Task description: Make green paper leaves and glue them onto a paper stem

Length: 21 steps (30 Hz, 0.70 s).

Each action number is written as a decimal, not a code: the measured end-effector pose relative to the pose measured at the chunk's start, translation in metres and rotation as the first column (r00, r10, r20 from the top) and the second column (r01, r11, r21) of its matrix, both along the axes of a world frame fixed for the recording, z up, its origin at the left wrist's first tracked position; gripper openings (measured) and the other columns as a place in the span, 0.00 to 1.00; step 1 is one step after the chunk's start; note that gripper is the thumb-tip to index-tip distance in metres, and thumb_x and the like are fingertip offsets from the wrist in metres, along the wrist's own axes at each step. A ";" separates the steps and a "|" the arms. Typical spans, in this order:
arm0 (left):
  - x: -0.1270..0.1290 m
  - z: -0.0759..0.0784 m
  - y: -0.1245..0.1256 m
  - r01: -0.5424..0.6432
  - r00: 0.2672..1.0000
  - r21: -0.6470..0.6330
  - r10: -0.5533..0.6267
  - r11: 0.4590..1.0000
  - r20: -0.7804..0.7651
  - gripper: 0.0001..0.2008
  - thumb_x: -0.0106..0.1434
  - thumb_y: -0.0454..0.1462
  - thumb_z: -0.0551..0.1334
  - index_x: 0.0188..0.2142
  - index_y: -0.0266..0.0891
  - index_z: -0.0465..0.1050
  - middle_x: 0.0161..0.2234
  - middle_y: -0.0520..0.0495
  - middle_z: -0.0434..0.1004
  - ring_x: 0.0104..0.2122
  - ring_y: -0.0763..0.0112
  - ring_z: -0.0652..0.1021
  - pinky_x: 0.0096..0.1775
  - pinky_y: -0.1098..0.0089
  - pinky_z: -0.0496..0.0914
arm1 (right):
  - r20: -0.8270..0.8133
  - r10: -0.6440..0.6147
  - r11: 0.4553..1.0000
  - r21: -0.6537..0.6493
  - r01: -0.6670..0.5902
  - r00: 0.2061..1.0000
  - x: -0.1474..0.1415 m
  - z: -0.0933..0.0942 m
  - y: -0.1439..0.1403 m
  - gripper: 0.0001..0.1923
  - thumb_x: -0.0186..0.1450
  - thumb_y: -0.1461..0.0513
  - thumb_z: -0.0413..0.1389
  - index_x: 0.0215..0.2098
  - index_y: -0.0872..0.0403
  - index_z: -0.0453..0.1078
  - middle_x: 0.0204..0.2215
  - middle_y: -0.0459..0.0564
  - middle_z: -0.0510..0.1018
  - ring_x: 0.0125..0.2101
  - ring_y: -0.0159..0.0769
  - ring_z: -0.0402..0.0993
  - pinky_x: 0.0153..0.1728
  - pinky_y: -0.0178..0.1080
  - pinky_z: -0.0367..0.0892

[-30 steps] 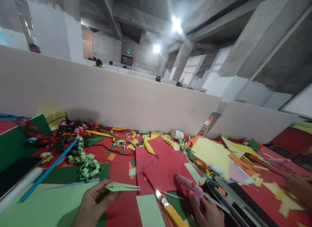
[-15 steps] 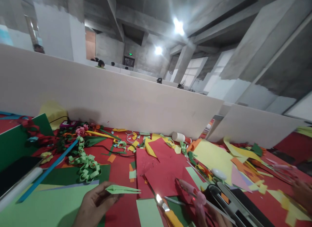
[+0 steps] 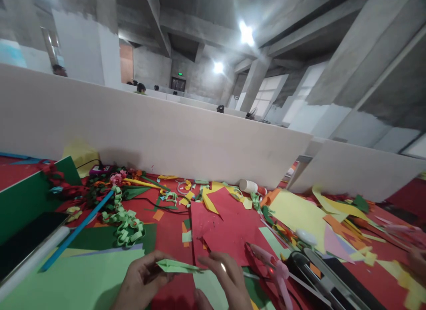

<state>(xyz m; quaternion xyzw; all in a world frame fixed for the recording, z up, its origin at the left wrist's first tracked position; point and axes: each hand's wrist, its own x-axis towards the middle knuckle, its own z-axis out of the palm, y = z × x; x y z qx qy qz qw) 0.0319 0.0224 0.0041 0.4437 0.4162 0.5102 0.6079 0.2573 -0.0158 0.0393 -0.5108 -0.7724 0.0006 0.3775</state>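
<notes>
My left hand (image 3: 141,281) pinches a folded light green paper piece (image 3: 178,266), narrow and pointed, its tip directed right. My right hand (image 3: 228,279) is at that tip, thumb and fingers apart; whether a fingertip touches the paper I cannot tell. Just right of this hand a pink hot glue gun (image 3: 271,263) rests on the table, its red light lit. Beneath the hands are a light green sheet (image 3: 208,285) and red paper (image 3: 229,236). Most of the yellow-handled cutter is hidden behind my right hand.
A black and grey stapler-like tool (image 3: 316,274) lies at right. Light green paper chain (image 3: 128,228), a blue stick (image 3: 80,230) and a phone (image 3: 33,239) are at left. A white partition (image 3: 166,137) stands behind. Another person's hand (image 3: 417,259) shows at the right edge.
My right hand has left the glue gun's side and come left to the folded paper's tip, covering the cutter. The left hand still holds the paper. The view has shifted slightly.
</notes>
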 end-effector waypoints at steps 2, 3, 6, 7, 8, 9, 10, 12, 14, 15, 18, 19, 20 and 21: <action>-0.003 0.000 0.002 0.067 0.998 0.005 -0.066 0.998 -0.023 0.12 0.51 0.42 0.77 0.32 0.38 0.85 0.28 0.48 0.85 0.31 0.63 0.82 0.34 0.73 0.74 | 0.017 0.087 0.993 -0.085 -0.086 0.996 -0.007 0.007 0.012 0.23 0.59 0.61 0.67 0.53 0.43 0.75 0.47 0.50 0.79 0.46 0.45 0.79 0.47 0.42 0.73; -0.005 0.000 0.002 0.095 0.995 0.010 -0.095 0.995 -0.027 0.12 0.52 0.42 0.77 0.33 0.38 0.85 0.30 0.47 0.85 0.32 0.62 0.82 0.35 0.72 0.74 | 0.027 0.123 0.985 -0.129 -0.118 0.992 -0.008 0.008 0.017 0.22 0.59 0.63 0.66 0.51 0.44 0.75 0.46 0.49 0.79 0.46 0.44 0.79 0.46 0.41 0.72; -0.008 -0.002 0.003 0.137 0.990 0.037 -0.136 0.990 -0.018 0.12 0.55 0.43 0.76 0.35 0.39 0.85 0.33 0.44 0.87 0.36 0.57 0.84 0.39 0.69 0.76 | 0.047 0.173 0.962 -0.222 -0.159 0.984 -0.011 0.011 0.024 0.16 0.61 0.65 0.64 0.46 0.45 0.76 0.44 0.48 0.78 0.46 0.42 0.78 0.45 0.40 0.71; -0.008 -0.003 0.003 0.141 0.990 0.044 -0.141 0.989 -0.020 0.12 0.55 0.43 0.75 0.35 0.39 0.85 0.33 0.44 0.87 0.37 0.57 0.84 0.40 0.68 0.76 | 0.049 0.175 0.959 -0.234 -0.159 0.983 -0.012 0.012 0.026 0.15 0.61 0.66 0.63 0.45 0.45 0.76 0.44 0.48 0.78 0.46 0.42 0.78 0.45 0.40 0.70; -0.008 -0.004 0.002 0.143 0.990 0.050 -0.142 0.988 -0.025 0.11 0.56 0.43 0.75 0.35 0.39 0.85 0.34 0.44 0.87 0.37 0.56 0.84 0.40 0.68 0.77 | 0.048 0.178 0.957 -0.239 -0.162 0.983 -0.012 0.012 0.026 0.14 0.61 0.66 0.62 0.44 0.45 0.76 0.43 0.47 0.78 0.46 0.42 0.77 0.45 0.39 0.69; -0.008 -0.004 0.002 0.142 0.990 0.055 -0.140 0.988 -0.031 0.11 0.56 0.43 0.75 0.35 0.40 0.85 0.34 0.43 0.87 0.37 0.56 0.85 0.40 0.68 0.77 | 0.047 0.184 0.956 -0.242 -0.167 0.982 -0.013 0.012 0.027 0.14 0.61 0.67 0.61 0.43 0.45 0.76 0.43 0.47 0.78 0.46 0.42 0.77 0.45 0.39 0.69; -0.007 -0.005 0.002 0.137 0.990 0.058 -0.136 0.989 -0.036 0.11 0.56 0.43 0.74 0.35 0.40 0.85 0.34 0.43 0.88 0.38 0.56 0.85 0.40 0.68 0.77 | 0.045 0.191 0.954 -0.243 -0.175 0.981 -0.014 0.012 0.027 0.14 0.60 0.68 0.61 0.42 0.45 0.76 0.43 0.46 0.78 0.46 0.41 0.77 0.45 0.39 0.68; -0.005 -0.005 0.001 0.127 0.992 0.061 -0.125 0.990 -0.032 0.11 0.56 0.43 0.75 0.36 0.40 0.85 0.35 0.43 0.88 0.38 0.56 0.85 0.41 0.68 0.78 | 0.034 0.196 0.953 -0.244 -0.182 0.980 -0.016 0.012 0.027 0.15 0.59 0.70 0.60 0.41 0.46 0.75 0.42 0.46 0.78 0.46 0.41 0.77 0.44 0.38 0.67; -0.003 -0.003 -0.001 0.119 0.993 0.059 -0.119 0.991 -0.004 0.13 0.55 0.44 0.76 0.37 0.41 0.85 0.36 0.42 0.88 0.38 0.57 0.85 0.41 0.67 0.78 | 0.024 0.186 0.953 -0.249 -0.174 0.982 -0.016 0.012 0.027 0.15 0.59 0.70 0.59 0.40 0.46 0.75 0.41 0.45 0.78 0.46 0.40 0.77 0.44 0.38 0.66; -0.001 -0.002 -0.002 0.107 0.994 0.055 -0.108 0.993 0.017 0.14 0.54 0.45 0.76 0.37 0.41 0.85 0.36 0.42 0.88 0.37 0.57 0.85 0.41 0.67 0.78 | 0.019 0.177 0.954 -0.250 -0.167 0.984 -0.016 0.011 0.027 0.15 0.59 0.71 0.59 0.39 0.46 0.75 0.41 0.45 0.78 0.46 0.40 0.77 0.44 0.38 0.66; 0.003 0.002 -0.006 0.045 0.997 0.032 -0.047 0.998 0.062 0.18 0.51 0.48 0.78 0.37 0.42 0.84 0.36 0.42 0.88 0.36 0.57 0.85 0.40 0.67 0.79 | 0.015 0.169 0.952 -0.260 -0.160 0.985 -0.017 0.010 0.027 0.13 0.59 0.70 0.59 0.38 0.47 0.75 0.41 0.45 0.78 0.45 0.41 0.77 0.44 0.38 0.66; 0.004 0.003 -0.007 0.021 0.998 0.030 -0.023 0.999 0.056 0.17 0.51 0.48 0.78 0.36 0.42 0.84 0.35 0.43 0.88 0.35 0.58 0.85 0.39 0.68 0.78 | 0.012 0.173 0.950 -0.265 -0.164 0.985 -0.017 0.009 0.027 0.13 0.59 0.70 0.59 0.38 0.47 0.75 0.40 0.45 0.78 0.45 0.41 0.77 0.44 0.38 0.66; 0.005 0.004 -0.008 0.009 0.999 0.031 -0.010 0.999 0.038 0.16 0.51 0.48 0.78 0.35 0.42 0.85 0.34 0.43 0.88 0.35 0.60 0.85 0.38 0.70 0.78 | 0.008 0.178 0.949 -0.267 -0.169 0.984 -0.018 0.009 0.027 0.12 0.59 0.70 0.59 0.37 0.47 0.75 0.40 0.46 0.78 0.45 0.41 0.77 0.44 0.38 0.66; 0.005 0.004 -0.009 0.004 1.000 0.037 -0.004 0.999 0.015 0.15 0.51 0.48 0.78 0.33 0.42 0.85 0.33 0.44 0.87 0.34 0.61 0.85 0.37 0.71 0.78 | 0.001 0.182 0.946 -0.273 -0.175 0.983 -0.018 0.009 0.027 0.12 0.58 0.70 0.59 0.37 0.48 0.75 0.40 0.45 0.78 0.45 0.41 0.77 0.44 0.38 0.65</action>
